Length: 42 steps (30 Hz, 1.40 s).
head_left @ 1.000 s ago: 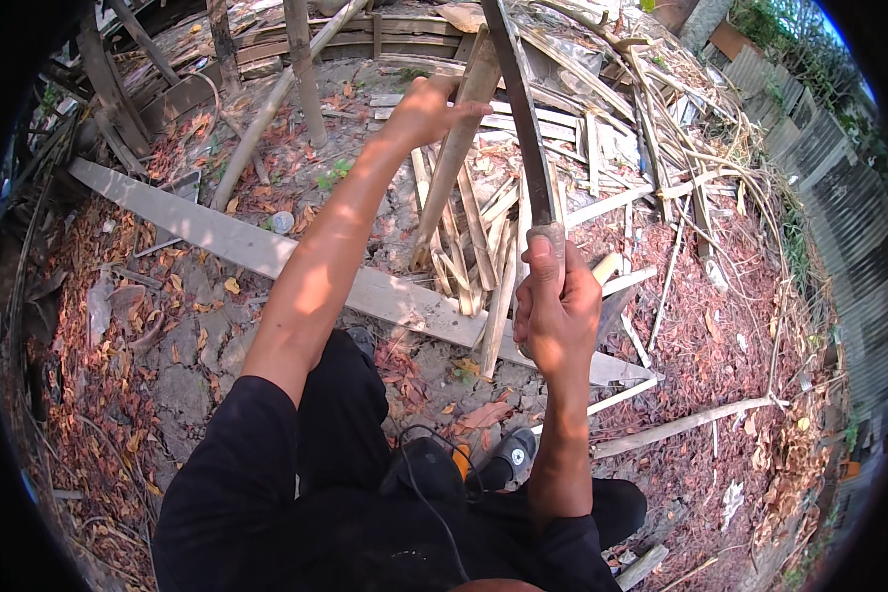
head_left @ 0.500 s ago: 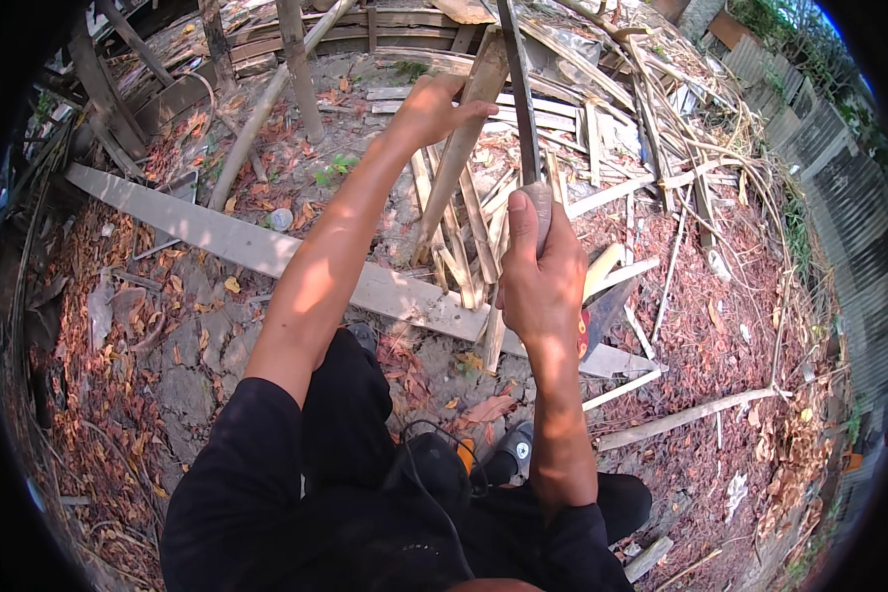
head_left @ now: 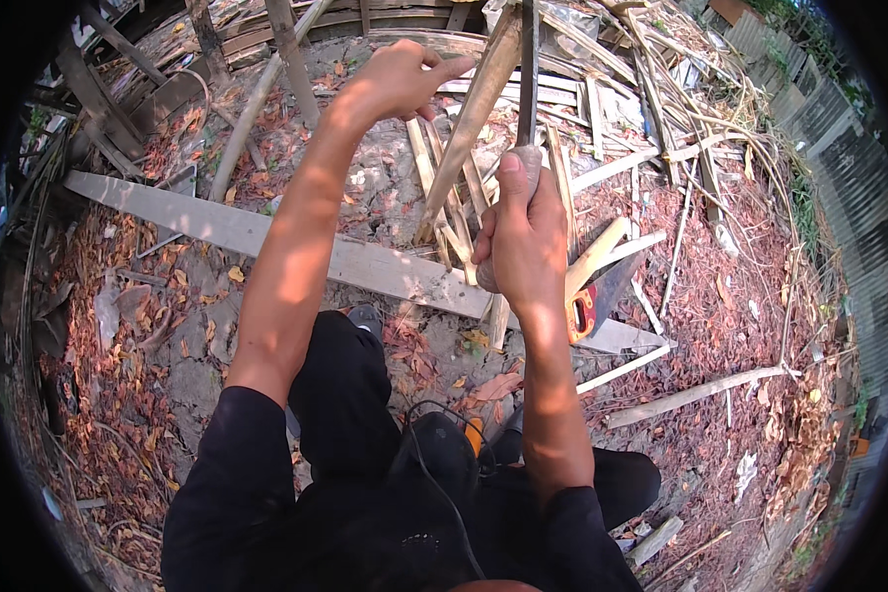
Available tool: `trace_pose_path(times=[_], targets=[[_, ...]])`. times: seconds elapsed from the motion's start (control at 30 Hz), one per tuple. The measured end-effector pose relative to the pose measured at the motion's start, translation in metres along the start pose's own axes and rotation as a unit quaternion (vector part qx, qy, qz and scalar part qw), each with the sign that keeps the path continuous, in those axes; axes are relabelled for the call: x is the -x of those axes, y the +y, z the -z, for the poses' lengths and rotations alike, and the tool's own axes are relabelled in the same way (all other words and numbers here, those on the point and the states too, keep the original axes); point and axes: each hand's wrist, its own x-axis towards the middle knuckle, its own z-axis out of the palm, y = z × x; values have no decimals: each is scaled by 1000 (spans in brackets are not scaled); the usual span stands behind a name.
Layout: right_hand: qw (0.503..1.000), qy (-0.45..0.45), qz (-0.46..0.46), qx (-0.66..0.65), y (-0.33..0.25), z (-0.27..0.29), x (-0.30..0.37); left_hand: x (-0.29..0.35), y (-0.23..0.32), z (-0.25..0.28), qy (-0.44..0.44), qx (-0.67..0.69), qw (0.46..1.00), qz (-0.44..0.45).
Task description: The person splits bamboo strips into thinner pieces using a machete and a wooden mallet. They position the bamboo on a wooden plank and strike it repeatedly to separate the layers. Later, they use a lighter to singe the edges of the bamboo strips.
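My right hand (head_left: 531, 232) is closed around the pale, wrapped-looking handle of a machete, whose long dark blade (head_left: 529, 79) points up and away, seen nearly edge-on. Just left of the blade a wooden stake (head_left: 472, 128) leans upright, its lower end by the split sticks behind the plank. My left hand (head_left: 393, 84) is beside the stake's upper part, thumb stretched toward it and a small gap between them; its fingers are partly curled and hold nothing. Whether the blade touches the stake I cannot tell.
A long grey plank (head_left: 217, 222) crosses the ground in front of my feet. At its right end lies a handsaw (head_left: 582, 314) with a red and orange handle, next to cut wood pieces (head_left: 602, 252). Poles (head_left: 291, 59) stand far left; branches and corrugated sheets (head_left: 844, 197) line the right.
My left hand has come off the stake and moved left and slightly up. My right hand has shifted a little up and left with the machete. More of the handsaw's handle shows.
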Motion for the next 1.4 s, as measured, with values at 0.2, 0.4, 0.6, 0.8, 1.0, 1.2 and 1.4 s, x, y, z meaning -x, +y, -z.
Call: trace_pose_path(times=[0.2, 0.4, 0.6, 0.8, 1.0, 1.2, 1.4], targets=[[970, -125, 134, -160, 7, -19, -25, 93, 24, -12, -1, 125, 990, -57], [970, -210, 93, -84, 65, 19, -55, 90, -25, -14, 154, 42, 986, -56], [843, 79, -317, 427, 318, 72, -27, 103, 9, 25, 216, -52, 975, -2], [880, 104, -440, -144, 472, 156, -60, 100, 21, 63, 149, -148, 978, 13], [869, 190, -341, -304, 377, 111, -47, 103, 31, 87, 153, -262, 953, 17], [958, 143, 5, -250, 162, 166, -59, 59, 25, 110, 120, -327, 936, 50], [960, 86, 238, -121, -81, 261, -114, 59, 33, 104, 103, -311, 944, 27]])
